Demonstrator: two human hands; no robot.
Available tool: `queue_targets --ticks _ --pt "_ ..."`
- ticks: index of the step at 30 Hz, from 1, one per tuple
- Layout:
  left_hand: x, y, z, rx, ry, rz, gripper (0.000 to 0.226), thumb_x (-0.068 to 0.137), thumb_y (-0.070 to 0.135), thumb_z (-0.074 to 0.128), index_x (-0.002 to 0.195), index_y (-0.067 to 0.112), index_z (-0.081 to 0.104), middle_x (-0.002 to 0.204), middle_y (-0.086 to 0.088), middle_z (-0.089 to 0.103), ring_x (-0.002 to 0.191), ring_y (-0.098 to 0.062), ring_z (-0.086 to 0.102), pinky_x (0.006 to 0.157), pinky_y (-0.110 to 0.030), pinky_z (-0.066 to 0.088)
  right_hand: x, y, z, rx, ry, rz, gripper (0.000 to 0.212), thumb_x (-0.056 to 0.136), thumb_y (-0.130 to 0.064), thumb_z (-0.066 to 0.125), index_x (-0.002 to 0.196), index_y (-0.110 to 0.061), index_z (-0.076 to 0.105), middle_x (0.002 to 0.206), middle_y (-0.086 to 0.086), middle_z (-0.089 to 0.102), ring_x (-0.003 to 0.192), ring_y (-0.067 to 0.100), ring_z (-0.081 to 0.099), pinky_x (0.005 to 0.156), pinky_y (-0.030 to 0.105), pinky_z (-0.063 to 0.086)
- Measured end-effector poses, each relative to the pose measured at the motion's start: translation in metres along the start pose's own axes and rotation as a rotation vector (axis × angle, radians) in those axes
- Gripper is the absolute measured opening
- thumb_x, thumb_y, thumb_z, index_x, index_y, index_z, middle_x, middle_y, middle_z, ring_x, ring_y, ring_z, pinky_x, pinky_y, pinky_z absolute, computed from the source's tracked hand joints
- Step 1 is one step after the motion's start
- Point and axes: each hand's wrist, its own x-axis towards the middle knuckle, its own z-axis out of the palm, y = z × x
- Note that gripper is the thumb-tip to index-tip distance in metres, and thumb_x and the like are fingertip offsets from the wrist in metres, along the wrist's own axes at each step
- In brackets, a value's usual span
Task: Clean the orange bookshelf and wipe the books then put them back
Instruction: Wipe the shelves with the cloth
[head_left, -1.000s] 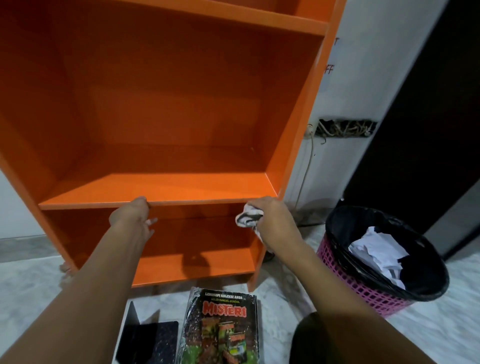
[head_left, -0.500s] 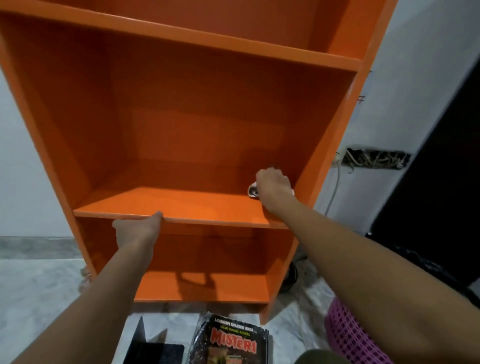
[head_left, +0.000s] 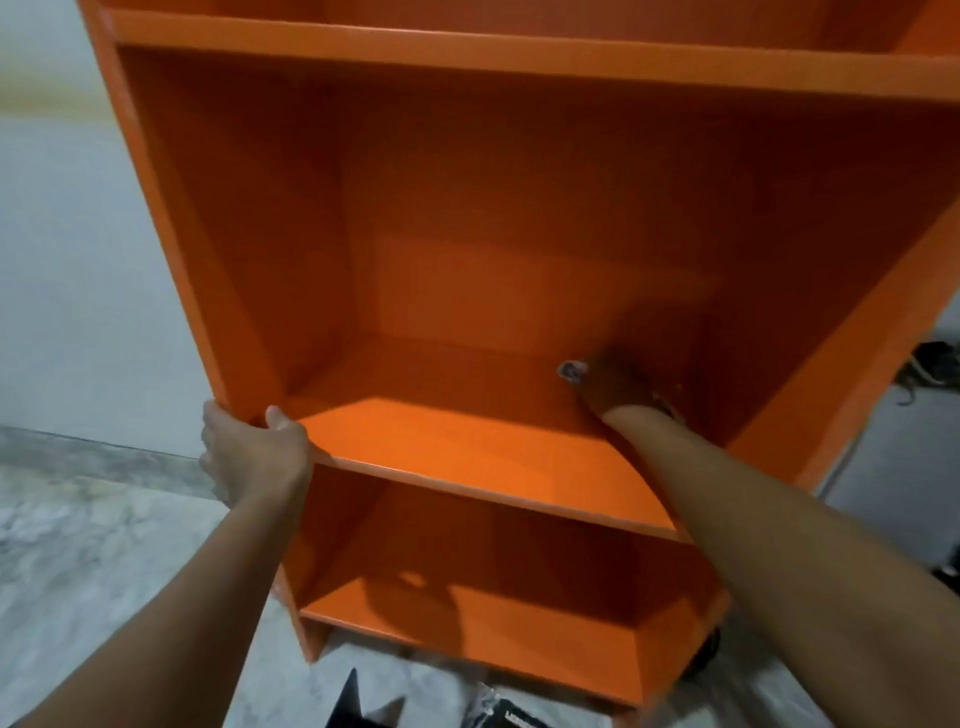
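Since a moment ago the right hand (head_left: 618, 387) has pushed its clutched cloth (head_left: 570, 370) deeper along the shelf (head_left: 467, 457), while the left hand (head_left: 254, 457) clamps the orange bookshelf (head_left: 171, 249) side, steadying it.

The orange bookshelf (head_left: 467, 452) under my left hand (head_left: 254, 457) looks like painted board, smooth with a soft shine. The cloth (head_left: 571, 371) under my right hand (head_left: 621, 387) looks soft and crumpled. The floor (head_left: 104, 561) looks like smooth grey stone with cloudy marks, and the wall (head_left: 78, 234) is plain and matt.
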Motion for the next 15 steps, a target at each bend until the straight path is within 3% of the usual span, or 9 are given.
queue_targets --ticks 4,7,10,15 --pt "0.011 -0.007 -0.003 0.019 0.057 0.07 0.026 0.1 0.026 0.042 0.115 0.01 0.057 0.116 -0.016 0.063 0.105 -0.04 0.059 0.091 -0.052 0.049 0.002 -0.054 0.023 0.033 -0.083 -0.212 0.03 0.097 -0.027 0.053 0.115 -0.007 0.068 0.124 0.019 0.062 0.113 0.035 0.059 0.095 0.039 0.048" --pt "0.02 -0.014 -0.01 0.06 0.041 0.166 0.022 0.099 0.021 0.044 0.095 0.01 0.062 0.093 -0.016 0.066 0.084 -0.037 0.06 0.072 -0.043 0.049 0.005 -0.102 0.036 0.076 -0.085 -0.286 0.029 0.095 -0.023 0.055 0.114 -0.006 0.068 0.123 0.02 0.063 0.112 0.036 0.06 0.092 0.038 0.05" --pt "0.03 -0.018 -0.017 0.1 0.014 0.241 0.02 0.098 0.018 0.05 0.096 0.009 0.067 0.089 -0.015 0.068 0.08 -0.035 0.061 0.07 -0.039 0.047 0.015 -0.147 0.051 0.114 -0.125 -0.365 0.028 0.095 -0.02 0.054 0.114 -0.006 0.069 0.12 0.019 0.065 0.107 0.035 0.063 0.087 0.038 0.051" --pt "0.041 -0.024 -0.024 0.122 -0.063 0.314 0.02 0.097 0.019 0.054 0.099 0.01 0.072 0.083 -0.011 0.072 0.074 -0.031 0.066 0.074 -0.043 0.056 0.015 -0.198 0.066 0.105 -0.118 -0.473 0.027 0.094 -0.019 0.054 0.115 -0.009 0.068 0.12 0.017 0.066 0.106 0.035 0.062 0.085 0.038 0.05"
